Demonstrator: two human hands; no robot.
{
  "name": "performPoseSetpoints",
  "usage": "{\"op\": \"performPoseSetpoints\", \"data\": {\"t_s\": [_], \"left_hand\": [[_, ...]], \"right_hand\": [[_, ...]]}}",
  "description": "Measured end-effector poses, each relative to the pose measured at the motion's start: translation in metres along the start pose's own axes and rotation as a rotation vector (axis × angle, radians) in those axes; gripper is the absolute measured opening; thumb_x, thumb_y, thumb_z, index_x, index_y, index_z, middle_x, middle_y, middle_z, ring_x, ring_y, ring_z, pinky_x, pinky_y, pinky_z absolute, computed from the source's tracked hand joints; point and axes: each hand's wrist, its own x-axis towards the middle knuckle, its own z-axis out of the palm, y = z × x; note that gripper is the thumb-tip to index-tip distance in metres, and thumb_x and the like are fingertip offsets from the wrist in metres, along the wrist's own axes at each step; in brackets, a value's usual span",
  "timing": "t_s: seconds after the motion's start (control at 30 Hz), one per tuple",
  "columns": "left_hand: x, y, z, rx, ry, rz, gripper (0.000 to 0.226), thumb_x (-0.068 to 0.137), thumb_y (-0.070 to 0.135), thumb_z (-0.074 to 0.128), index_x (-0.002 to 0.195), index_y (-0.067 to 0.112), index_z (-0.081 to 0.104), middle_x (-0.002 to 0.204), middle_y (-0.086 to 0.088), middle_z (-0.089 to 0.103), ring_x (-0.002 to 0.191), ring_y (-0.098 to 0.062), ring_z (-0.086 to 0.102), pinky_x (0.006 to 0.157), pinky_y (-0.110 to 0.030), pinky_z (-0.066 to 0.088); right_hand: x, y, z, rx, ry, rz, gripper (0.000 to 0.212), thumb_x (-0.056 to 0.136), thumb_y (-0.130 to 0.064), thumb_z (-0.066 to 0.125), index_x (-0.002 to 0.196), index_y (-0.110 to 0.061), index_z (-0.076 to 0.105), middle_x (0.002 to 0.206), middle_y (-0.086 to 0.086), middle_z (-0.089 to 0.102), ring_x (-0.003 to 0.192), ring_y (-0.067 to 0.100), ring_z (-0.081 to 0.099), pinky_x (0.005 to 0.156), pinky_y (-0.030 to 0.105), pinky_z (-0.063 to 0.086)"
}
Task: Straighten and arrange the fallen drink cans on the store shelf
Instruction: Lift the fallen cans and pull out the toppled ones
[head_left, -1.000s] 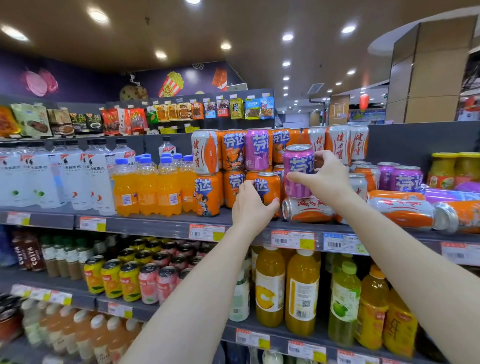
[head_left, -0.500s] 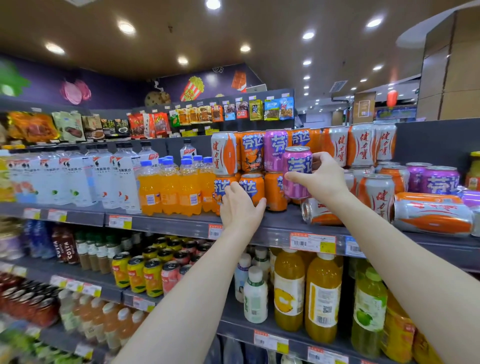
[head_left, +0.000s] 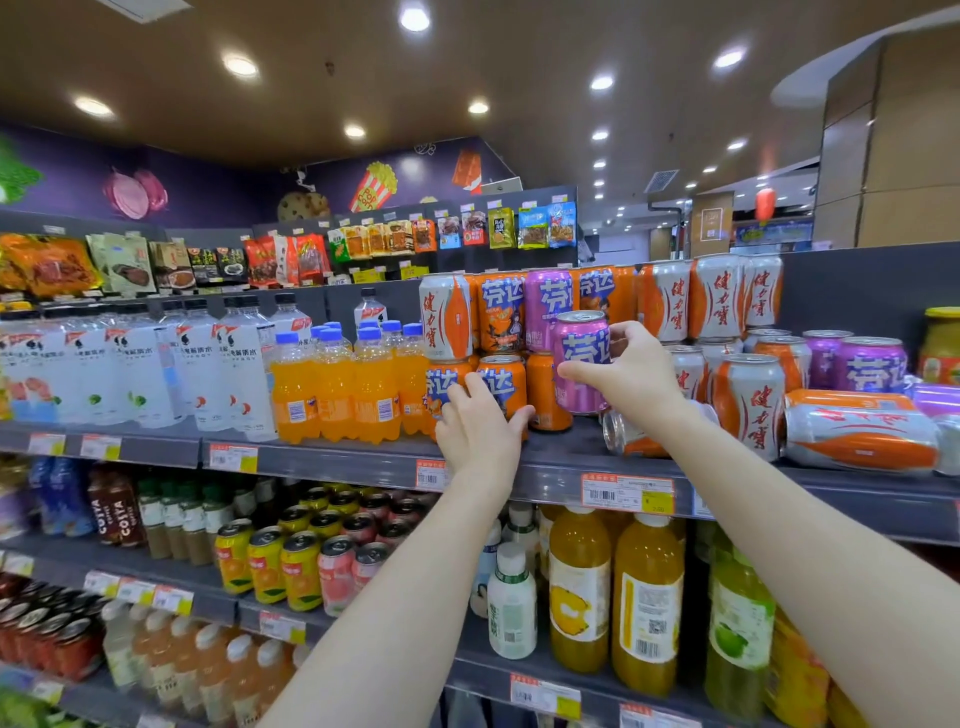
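My right hand (head_left: 631, 375) grips a purple drink can (head_left: 581, 358) upright, just above the shelf (head_left: 550, 470), in front of the stacked cans. My left hand (head_left: 480, 428) curls round the front of an orange can (head_left: 501, 382) standing in the bottom row. Another orange can (head_left: 545, 392) stands between them. A white-and-orange can (head_left: 628, 439) lies on its side under my right wrist. A larger fallen white-and-orange can (head_left: 862, 436) lies further right, beside a fallen purple one (head_left: 935, 400). Upright cans fill the upper stack (head_left: 545, 304).
Orange soda bottles (head_left: 337, 395) and white drink bottles (head_left: 130, 374) stand left of the cans. Upright white-and-orange (head_left: 750, 400) and purple cans (head_left: 870, 364) stand to the right. Lower shelves hold juice bottles (head_left: 613, 592) and small cans (head_left: 291, 566). Snack packets hang on the back wall.
The view has shifted left. My right hand has brought the purple can down and left, closer to the orange cans. My left hand stays on the bottom-row orange can.
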Motion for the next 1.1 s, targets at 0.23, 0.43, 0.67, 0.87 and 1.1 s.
{"op": "performPoseSetpoints", "data": {"t_s": [0.23,0.43,0.67,0.87,1.1], "left_hand": [[0.007,0.013,-0.012,-0.104,0.202,0.158,0.067,0.084,0.06,0.073,0.125,0.012,0.051,0.117,-0.007,0.056,0.107,-0.024,0.056,0.09,-0.036,0.049],[0.041,0.055,-0.034,-0.244,0.15,0.249,0.044,0.094,0.044,0.065,0.126,0.016,0.055,0.118,-0.003,0.06,0.108,-0.02,0.057,0.088,-0.032,0.046],[0.067,0.075,-0.023,-0.352,-0.007,0.154,0.06,0.089,0.046,0.071,0.137,0.017,0.049,0.126,-0.003,0.062,0.115,-0.022,0.061,0.089,-0.038,0.056],[0.068,0.086,-0.01,-0.333,0.012,0.032,0.076,0.081,0.056,0.077,0.138,0.015,0.046,0.131,-0.006,0.058,0.117,-0.025,0.062,0.09,-0.04,0.056],[0.059,0.104,0.007,-0.234,0.095,-0.03,0.085,0.079,0.061,0.078,0.137,0.009,0.045,0.13,-0.01,0.057,0.12,-0.028,0.059,0.094,-0.04,0.051]], "right_hand": [[0.005,-0.01,-0.013,-0.017,0.059,0.001,0.062,0.07,-0.039,0.091,0.116,-0.023,0.053,0.1,-0.009,0.064,0.087,0.0,0.061,0.069,0.019,0.05],[0.008,-0.006,-0.036,-0.042,0.125,0.017,0.07,0.068,-0.041,0.091,0.124,-0.018,0.056,0.108,-0.004,0.066,0.093,0.01,0.064,0.077,0.029,0.055],[0.003,0.004,-0.057,-0.045,0.138,0.023,0.07,0.069,-0.041,0.091,0.125,-0.017,0.055,0.106,-0.005,0.064,0.088,0.004,0.061,0.066,0.021,0.05],[0.002,0.009,-0.061,-0.037,0.123,0.035,0.072,0.068,-0.041,0.092,0.126,-0.018,0.055,0.105,-0.005,0.064,0.087,0.001,0.06,0.067,0.02,0.049],[-0.001,0.015,-0.062,0.008,0.081,0.031,0.065,0.071,-0.036,0.091,0.121,-0.022,0.053,0.096,-0.014,0.058,0.084,-0.005,0.057,0.064,0.013,0.045]]}}
